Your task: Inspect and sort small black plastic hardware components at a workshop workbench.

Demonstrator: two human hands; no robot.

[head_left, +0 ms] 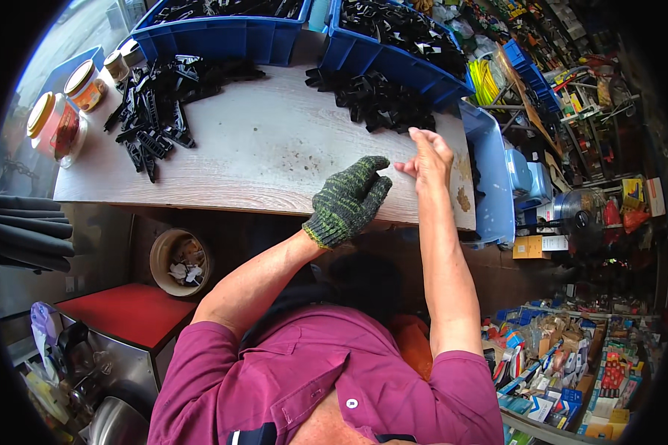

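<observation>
My left hand wears a green and black knitted glove and hangs over the front part of the tabletop. Its fingers are curled toward the thumb; whatever they may hold is hidden. Just right of it is my bare right hand, fingers apart and holding nothing that I can see. The hands are close together but not touching. Beyond my right hand lies a heap of black plastic parts. A second heap of long, ribbed black plastic parts spreads over the left side of the table.
Two blue crates full of black parts stand along the back. Lidded jars are at the left edge. A light-blue bin adjoins the table's right end. Below the table is a round waste bucket; crowded shelves fill the right.
</observation>
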